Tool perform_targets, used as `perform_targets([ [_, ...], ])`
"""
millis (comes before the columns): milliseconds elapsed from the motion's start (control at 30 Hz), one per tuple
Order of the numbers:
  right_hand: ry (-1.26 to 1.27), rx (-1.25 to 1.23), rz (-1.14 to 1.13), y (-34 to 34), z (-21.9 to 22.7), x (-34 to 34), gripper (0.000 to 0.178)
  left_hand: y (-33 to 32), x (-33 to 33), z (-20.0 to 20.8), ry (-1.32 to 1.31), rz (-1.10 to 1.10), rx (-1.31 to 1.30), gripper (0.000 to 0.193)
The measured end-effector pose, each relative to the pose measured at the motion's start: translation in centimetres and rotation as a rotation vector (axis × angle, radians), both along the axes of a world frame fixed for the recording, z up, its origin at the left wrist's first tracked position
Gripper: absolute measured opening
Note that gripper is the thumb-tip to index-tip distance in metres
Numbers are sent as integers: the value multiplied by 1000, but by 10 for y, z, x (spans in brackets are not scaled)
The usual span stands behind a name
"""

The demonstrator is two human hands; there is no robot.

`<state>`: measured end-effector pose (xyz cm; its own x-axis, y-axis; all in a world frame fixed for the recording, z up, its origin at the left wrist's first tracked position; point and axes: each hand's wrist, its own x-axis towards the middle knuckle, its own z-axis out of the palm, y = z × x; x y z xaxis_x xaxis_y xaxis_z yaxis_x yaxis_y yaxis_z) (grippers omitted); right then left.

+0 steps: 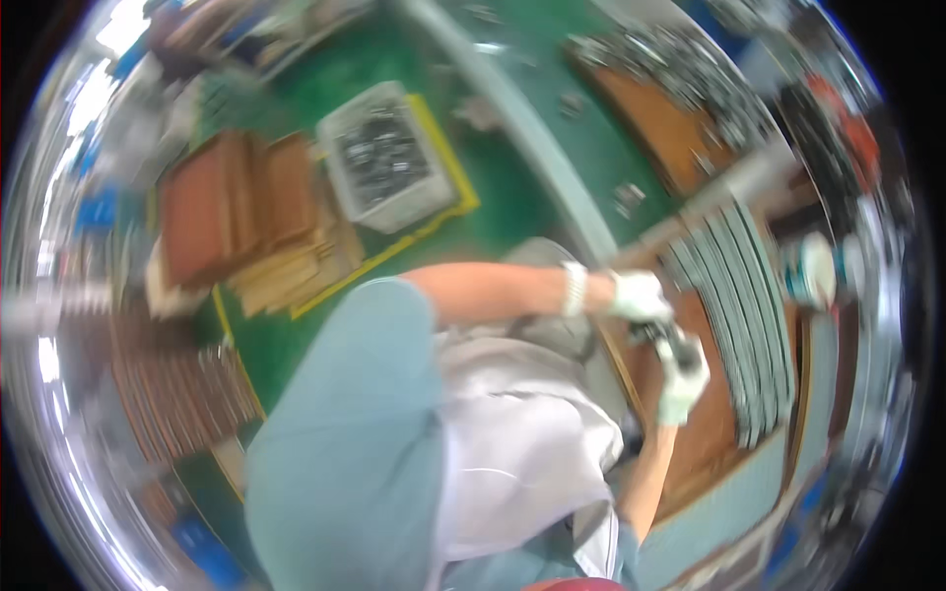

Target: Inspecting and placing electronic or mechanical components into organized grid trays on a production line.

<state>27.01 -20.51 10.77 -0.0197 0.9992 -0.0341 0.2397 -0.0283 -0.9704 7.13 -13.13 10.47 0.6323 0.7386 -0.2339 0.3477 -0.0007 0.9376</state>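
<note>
Both of my hands wear pale gloves and meet over a brown board (714, 433) on the bench at the right. My left hand (639, 295) reaches in from the left, its fingers closed on one end of a small dark metal part (650, 333). Just below it, my right hand (682, 382) is closed around the other end of that part. Motion blur and the gloves hide the part's exact kind. Beside the hands, to the right, long grey ribbed strips (739, 320) lie in a row on the board.
Many loose metal parts (680, 74) are heaped on a brown board at the upper right. A white bin (340, 167) of dark metal parts stands on the green floor, next to stacked brown trays (212, 212). A white-and-green tub (813, 271) sits beyond the strips.
</note>
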Motion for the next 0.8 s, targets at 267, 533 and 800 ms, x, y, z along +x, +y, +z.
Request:
perform_targets([
  [267,-129,-3,84,-9,32,8,45,21,2,25,-79,-152,-385,40],
  [533,-350,103,60,-12,28,19,44,-4,30,24,-112,-59,-467,40],
  [800,-245,-52,-133,-2,10,-5,73,-10,39,-38,-334,303,-262,43],
])
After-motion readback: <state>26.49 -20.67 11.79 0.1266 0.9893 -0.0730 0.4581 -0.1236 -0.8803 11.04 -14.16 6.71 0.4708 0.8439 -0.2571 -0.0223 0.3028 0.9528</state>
